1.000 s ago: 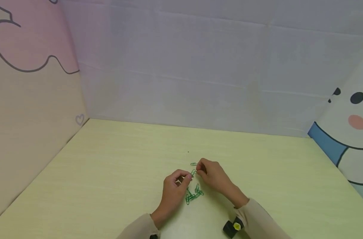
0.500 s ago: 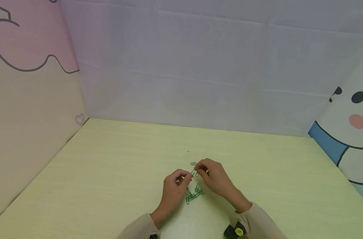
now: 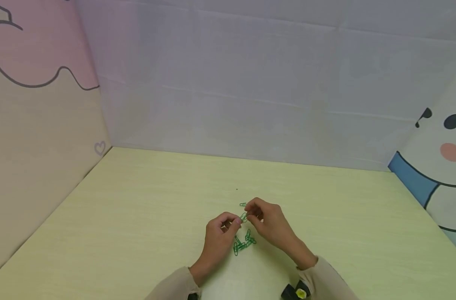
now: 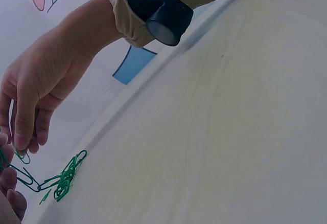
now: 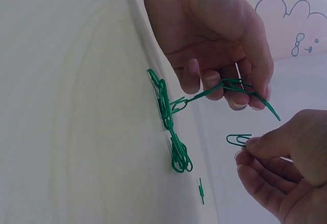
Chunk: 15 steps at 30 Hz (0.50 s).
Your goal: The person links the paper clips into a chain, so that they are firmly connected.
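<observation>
In the head view, my left hand (image 3: 221, 235) pinches the end of a chain of green paper clips (image 3: 242, 246). The rest of the chain hangs from these fingers to a heap on the table, as the right wrist view shows, where the chain (image 5: 164, 106) links clip to clip. Just to the right, my right hand (image 3: 268, 221) pinches a single green paper clip (image 5: 236, 140) between thumb and index finger. That clip looks apart from the clip end jutting from my left fingers. Both hands are close together above the table.
One loose green paper clip (image 3: 243, 204) lies beyond my right fingertips on the pale yellow table (image 3: 156, 200). A tiny dark speck (image 3: 236, 189) is farther back. Printed panels stand at left and right, with a plain sheet (image 3: 220, 83) behind.
My right hand came slightly left toward the left hand, then shifted little, its fingers adjusting around the single paper clip. My left hand has stayed nearly still, and the chain lies as before.
</observation>
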Motion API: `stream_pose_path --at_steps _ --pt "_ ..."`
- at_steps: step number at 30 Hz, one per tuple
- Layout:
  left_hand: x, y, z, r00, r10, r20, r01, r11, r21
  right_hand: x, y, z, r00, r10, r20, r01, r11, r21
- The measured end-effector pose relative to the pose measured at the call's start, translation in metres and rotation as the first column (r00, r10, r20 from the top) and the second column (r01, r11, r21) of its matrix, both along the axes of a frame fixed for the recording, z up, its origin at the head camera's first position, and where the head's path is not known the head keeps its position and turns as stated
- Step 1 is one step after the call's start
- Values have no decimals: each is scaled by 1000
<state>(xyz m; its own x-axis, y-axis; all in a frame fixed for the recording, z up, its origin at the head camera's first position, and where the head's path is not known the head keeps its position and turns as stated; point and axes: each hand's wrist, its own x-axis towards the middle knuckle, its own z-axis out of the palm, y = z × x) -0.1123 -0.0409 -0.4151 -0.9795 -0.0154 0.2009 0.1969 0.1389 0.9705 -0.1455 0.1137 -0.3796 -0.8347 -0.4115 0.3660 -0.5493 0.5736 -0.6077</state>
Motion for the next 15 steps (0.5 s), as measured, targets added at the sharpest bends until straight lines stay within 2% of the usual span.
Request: stream_pose_path --at_steps 9,15 --pt "0 0 2 1000 -2 -2 2 1000 0 3 0 6 1000 29 9 -29 999 -34" --pt "-1 0 1 1000 7 4 -7 1000 -15 5 2 10 999 41 -24 -42 998 -52"
